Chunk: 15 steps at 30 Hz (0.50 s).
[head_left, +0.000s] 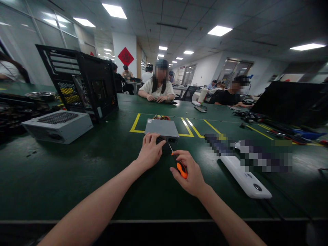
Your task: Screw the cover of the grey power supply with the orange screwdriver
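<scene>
A grey computer power supply unit (162,127) lies flat on the green table in front of me, with coloured cables bunched at its far side. My left hand (151,150) grips its near left edge, fingers bent over it and thumb along the front face. My right hand (188,171) is closed around an orange and black screwdriver (181,168). The screwdriver's thin shaft points up and left to the unit's near face, by a dark socket. Whether the tip touches a screw is too small to tell.
A second power supply (60,124) and an open black computer case (82,82) stand on the left, near a metal bowl (41,95). A white device (247,177) lies on the right. Cables and tools (289,135) lie farther right. A person (157,85) sits opposite.
</scene>
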### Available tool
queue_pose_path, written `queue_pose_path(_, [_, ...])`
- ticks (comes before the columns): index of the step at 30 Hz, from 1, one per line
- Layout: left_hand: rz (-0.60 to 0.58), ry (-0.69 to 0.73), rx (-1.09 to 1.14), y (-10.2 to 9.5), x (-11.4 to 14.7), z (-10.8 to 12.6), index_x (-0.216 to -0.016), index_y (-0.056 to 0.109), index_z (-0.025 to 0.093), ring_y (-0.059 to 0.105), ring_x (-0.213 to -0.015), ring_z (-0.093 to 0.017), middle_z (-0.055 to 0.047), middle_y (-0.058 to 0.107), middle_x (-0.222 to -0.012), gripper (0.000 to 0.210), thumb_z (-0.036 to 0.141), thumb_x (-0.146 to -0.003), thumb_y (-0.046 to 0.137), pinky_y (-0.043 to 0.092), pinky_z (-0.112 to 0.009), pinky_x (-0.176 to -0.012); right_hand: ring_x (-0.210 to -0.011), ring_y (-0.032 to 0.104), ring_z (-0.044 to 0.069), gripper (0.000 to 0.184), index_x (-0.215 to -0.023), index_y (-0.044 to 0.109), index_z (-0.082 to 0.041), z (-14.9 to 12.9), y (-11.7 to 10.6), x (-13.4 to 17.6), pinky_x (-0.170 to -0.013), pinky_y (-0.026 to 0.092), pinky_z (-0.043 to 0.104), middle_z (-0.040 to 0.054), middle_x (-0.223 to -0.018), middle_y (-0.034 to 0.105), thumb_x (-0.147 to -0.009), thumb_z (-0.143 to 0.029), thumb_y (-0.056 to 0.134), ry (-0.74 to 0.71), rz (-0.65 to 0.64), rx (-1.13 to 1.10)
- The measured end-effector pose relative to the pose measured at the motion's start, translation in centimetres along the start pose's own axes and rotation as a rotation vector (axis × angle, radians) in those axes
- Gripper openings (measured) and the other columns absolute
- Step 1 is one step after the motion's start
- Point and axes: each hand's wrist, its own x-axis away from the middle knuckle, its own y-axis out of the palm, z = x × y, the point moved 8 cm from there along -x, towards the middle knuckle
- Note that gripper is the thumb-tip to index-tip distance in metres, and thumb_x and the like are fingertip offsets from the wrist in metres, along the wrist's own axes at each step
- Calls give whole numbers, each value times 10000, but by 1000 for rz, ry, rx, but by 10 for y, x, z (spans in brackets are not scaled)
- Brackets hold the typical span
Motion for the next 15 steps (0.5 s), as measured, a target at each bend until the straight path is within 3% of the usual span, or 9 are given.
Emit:
queue_pose_path(6, [11, 0, 6, -3, 0, 1, -1086, 611, 229, 336, -1153, -295, -115, 412, -1190, 319, 145, -799, 501, 300, -503, -1008, -739, 571, 155, 71, -712, 561, -195, -12, -3, -1, -658, 476, 315, 63, -917, 595, -782, -187, 569, -151, 33, 147])
queue_pose_path(8, [10, -2, 6, -3, -1, 2, -1083, 615, 237, 336, -1154, -292, -112, 415, -1190, 321, 145, -797, 504, 295, -501, -1012, -771, 573, 171, 15, -778, 576, -202, -11, -3, -1, -684, 482, 334, 63, -907, 600, -779, -188, 570, -140, 51, 142])
queue_pose_path(11, [3, -3, 9, -2, -1, 2, -1101, 608, 251, 340, -1154, -287, -111, 415, -1194, 342, 145, -790, 513, 277, -504, -1024, -875, 586, 189, 199, -965, 511, -201, -1, -9, -1, -706, 512, 327, 85, -966, 583, -782, -234, 581, -25, 124, 41])
queue_pose_path(15, [5, 0, 4, -1, 0, 2, -1114, 603, 258, 342, -1150, -286, -112, 408, -1194, 351, 150, -794, 510, 271, -496, -1029, -828, 600, 165, 94, -853, 514, -205, -2, -11, -1, -682, 507, 296, 67, -929, 602, -787, -208, 581, -43, 131, 25])
